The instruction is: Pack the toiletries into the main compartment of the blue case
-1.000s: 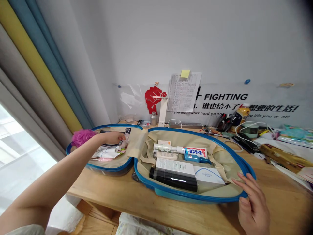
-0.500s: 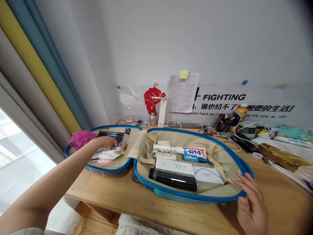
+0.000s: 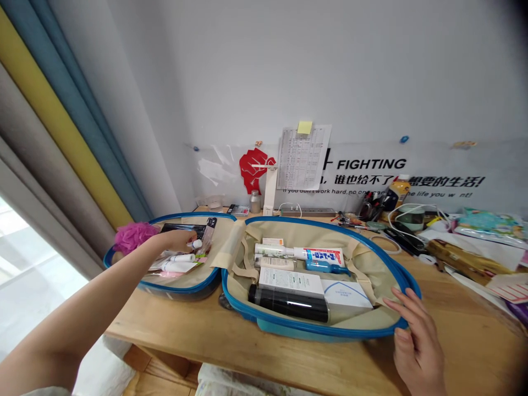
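Observation:
A blue-rimmed suitcase (image 3: 305, 329) lies open on the desk, its beige lining showing in both halves. In its left half, my left hand (image 3: 178, 242) is closed round a small white-capped tube (image 3: 197, 243), most of which the hand hides. Just below it lie a white tube (image 3: 183, 258) and a pink item (image 3: 175, 267); a purple bath puff (image 3: 134, 237) sits at the left end. My right hand (image 3: 418, 335) rests open against the right rim. Within the right half are a toothpaste box (image 3: 325, 255), a blue bottle (image 3: 324, 267), a black cylinder (image 3: 289, 302) and white boxes (image 3: 346, 294).
A white desk lamp (image 3: 270, 190) and a small jar (image 3: 254, 202) stand behind the suitcase. Farther right are a pen holder (image 3: 367, 206), an orange-labelled bottle (image 3: 398, 192), white cables and several packets (image 3: 490, 223). Curtains (image 3: 82, 137) hang at the left.
My left hand has lifted the white-capped tube slightly, and its cap now stands apart from the white tube below. My right hand stays at the rim. The view has shifted a little.

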A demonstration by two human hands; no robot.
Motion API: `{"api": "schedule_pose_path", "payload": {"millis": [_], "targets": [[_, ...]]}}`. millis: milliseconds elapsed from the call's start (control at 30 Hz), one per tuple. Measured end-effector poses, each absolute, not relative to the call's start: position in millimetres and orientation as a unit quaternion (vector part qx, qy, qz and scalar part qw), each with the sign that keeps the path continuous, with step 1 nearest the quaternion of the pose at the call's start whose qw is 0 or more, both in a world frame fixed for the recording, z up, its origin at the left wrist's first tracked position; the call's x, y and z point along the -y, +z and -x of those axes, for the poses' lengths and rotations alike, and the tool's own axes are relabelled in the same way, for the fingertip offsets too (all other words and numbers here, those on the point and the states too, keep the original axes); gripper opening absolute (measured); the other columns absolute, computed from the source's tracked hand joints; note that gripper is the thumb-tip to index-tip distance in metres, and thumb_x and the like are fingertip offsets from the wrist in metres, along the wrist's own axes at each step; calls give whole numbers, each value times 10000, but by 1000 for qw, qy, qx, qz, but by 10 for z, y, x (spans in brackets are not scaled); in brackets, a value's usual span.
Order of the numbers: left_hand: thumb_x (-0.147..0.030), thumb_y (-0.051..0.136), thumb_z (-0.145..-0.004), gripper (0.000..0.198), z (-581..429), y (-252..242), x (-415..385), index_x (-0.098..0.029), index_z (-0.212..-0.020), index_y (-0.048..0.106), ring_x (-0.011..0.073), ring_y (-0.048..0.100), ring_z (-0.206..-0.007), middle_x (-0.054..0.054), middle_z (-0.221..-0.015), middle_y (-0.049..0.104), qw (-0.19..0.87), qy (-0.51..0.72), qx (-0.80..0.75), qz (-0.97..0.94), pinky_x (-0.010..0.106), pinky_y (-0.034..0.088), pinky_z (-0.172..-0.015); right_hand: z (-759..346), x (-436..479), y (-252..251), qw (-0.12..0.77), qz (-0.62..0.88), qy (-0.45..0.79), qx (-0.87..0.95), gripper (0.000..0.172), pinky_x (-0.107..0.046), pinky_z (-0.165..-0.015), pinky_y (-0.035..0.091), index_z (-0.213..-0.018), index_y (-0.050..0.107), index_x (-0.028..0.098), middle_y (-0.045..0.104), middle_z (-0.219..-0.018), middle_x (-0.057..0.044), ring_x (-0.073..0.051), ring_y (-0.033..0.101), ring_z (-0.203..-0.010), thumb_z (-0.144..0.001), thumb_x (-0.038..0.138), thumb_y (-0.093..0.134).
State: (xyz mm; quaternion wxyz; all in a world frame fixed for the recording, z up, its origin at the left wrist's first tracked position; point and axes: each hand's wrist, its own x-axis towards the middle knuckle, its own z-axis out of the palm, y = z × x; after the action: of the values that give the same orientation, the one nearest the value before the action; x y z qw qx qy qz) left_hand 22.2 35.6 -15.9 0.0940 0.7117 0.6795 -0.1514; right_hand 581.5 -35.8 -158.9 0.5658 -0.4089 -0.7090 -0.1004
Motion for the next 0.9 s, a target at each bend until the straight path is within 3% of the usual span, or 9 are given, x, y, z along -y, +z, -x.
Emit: {"api": "schedule_pose_path", "payload": {"millis": [100, 267, 467, 700, 900], "targets": [[-497, 518, -827, 463, -364, 8, -297, -152, -1131, 574, 248, 637, -873, 115, -1024, 688, 68, -80, -678, -727, 352, 487, -783, -5827, 350, -1599, 565, 409, -96, 710, 382, -579, -1059, 382, -1124, 615, 185, 617, -1245, -159, -354, 461, -1333, -961, 446, 387], [-541, 299, -928, 542, -975, 265, -300, -186, -1310, 445, 246, 587, -1113, 103, -1277, 609, 54, 26, -611, -790, 315, 453, -912, -5816, 347, -1595, 572, 417, -91, 700, 402, -580, -1055, 385, -1083, 628, 196, 635, -1200, -152, -348, 483, -1311, -958, 484, 377], [-427, 487, -926, 400, -1891, 48, -568, -212, -1259, 542, 210, 593, -1104, 68, -1272, 629, 106, -28, -501, -859, 281, 440, -931, -5805, 355, -1576, 574, 403, -101, 706, 370, -567, -1063, 378, -1098, 629, 181, 627, -1223, -160, -343, 482, -1312, -963, 434, 396], [-397, 565, -940, 370, -2224, -336, -860, -163, -1226, 568, 219, 618, -1030, 94, -1190, 621, 122, -102, -489, -858, 444, 513, -900, -5796, 367, -1550, 564, 396, -103, 717, 364, -562, -1069, 366, -1149, 613, 172, 604, -1264, -162, -348, 449, -1341, -968, 395, 389], [-365, 590, -934, 340, -2225, -433, -877, -165, -1208, 584, 228, 607, -1074, 94, -1228, 604, 134, -111, -478, -861, 461, 519, -918, -5797, 371, -1547, 567, 390, -105, 718, 357, -547, -1073, 363, -1149, 609, 170, 605, -1253, -165, -341, 448, -1343, -973, 379, 380]]}}
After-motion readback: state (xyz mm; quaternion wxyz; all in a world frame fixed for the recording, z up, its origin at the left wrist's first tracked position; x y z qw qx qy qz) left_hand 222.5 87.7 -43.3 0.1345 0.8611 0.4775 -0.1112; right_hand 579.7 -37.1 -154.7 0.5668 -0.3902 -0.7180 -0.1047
